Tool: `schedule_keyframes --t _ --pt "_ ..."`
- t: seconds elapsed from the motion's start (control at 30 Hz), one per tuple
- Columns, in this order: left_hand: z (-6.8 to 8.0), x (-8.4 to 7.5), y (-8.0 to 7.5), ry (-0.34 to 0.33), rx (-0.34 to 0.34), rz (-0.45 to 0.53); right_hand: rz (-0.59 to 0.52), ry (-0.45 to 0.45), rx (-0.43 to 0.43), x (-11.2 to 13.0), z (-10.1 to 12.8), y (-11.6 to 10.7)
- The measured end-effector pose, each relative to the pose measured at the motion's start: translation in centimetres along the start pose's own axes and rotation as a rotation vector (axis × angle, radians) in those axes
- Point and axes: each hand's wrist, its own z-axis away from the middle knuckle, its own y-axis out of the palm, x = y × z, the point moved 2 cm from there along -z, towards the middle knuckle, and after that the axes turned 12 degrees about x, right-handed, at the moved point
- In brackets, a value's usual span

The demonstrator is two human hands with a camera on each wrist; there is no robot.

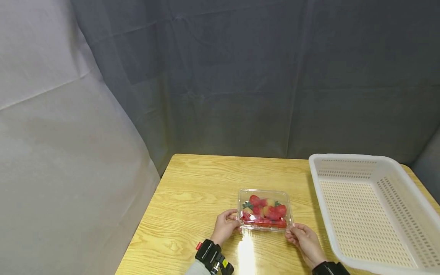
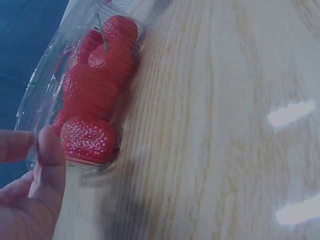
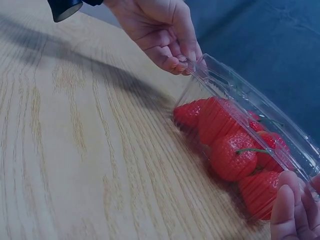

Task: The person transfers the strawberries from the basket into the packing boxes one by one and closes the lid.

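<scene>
A clear plastic clamshell container [image 1: 264,190] stands on the wooden table, its transparent lid over the top. Inside lie several red strawberries [image 1: 255,200], some with green leaves or stems. At the container's left front corner, my left hand [image 1: 223,226] pinches the rim between thumb and fingers; in the right wrist view this left hand [image 3: 162,32] shows the same hold. My right hand [image 1: 305,241] pinches the right front corner of the rim. Only the fingertips of the right hand [image 3: 295,210] appear in the right wrist view.
To the right of the container is a large white perforated plastic basket [image 1: 324,217]. The wooden table [image 1: 192,191] meets a dark grey cloth [image 1: 233,95] at the back and a light grey cloth [image 1: 68,172] on the left. Each wrist wears a black strap.
</scene>
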Motion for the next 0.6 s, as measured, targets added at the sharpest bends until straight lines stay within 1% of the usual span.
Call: schedule_keyframes --t 0.1,0.2,0.23,0.27,0.37,0.4,0.47,0.53,0.6 --pt "0.2 -0.2 0.1 0.03 0.007 -0.011 -0.006 0.003 0.001 0.0 0.1 0.1" --pt "0.1 -0.3 0.1 -0.015 -0.015 -0.017 -0.007 0.005 0.009 0.0 0.0 0.1" --pt "0.0 -0.3 0.1 -0.057 -0.034 -0.012 -0.005 0.006 0.011 0.0 0.0 0.1" --pt "-0.1 -0.2 0.1 -0.079 -0.043 -0.011 0.002 0.008 0.015 -0.1 0.0 0.0" --pt "-0.1 -0.2 0.0 -0.118 -0.044 -0.018 0.043 0.008 0.015 -0.2 0.1 -0.1" --pt "-0.1 -0.1 -0.1 -0.129 -0.035 -0.023 0.083 0.003 -0.001 -0.3 0.2 -0.1" --pt "0.2 -0.3 -0.3 -0.155 -0.005 -0.049 0.216 0.001 0.007 0.0 0.7 0.1" --pt "0.6 -0.8 -0.7 -0.174 0.014 -0.119 0.391 -0.002 0.027 0.5 1.7 0.4" --pt "1.0 -1.7 -1.4 -0.169 0.018 -0.219 0.558 -0.025 0.062 1.5 3.0 0.9"
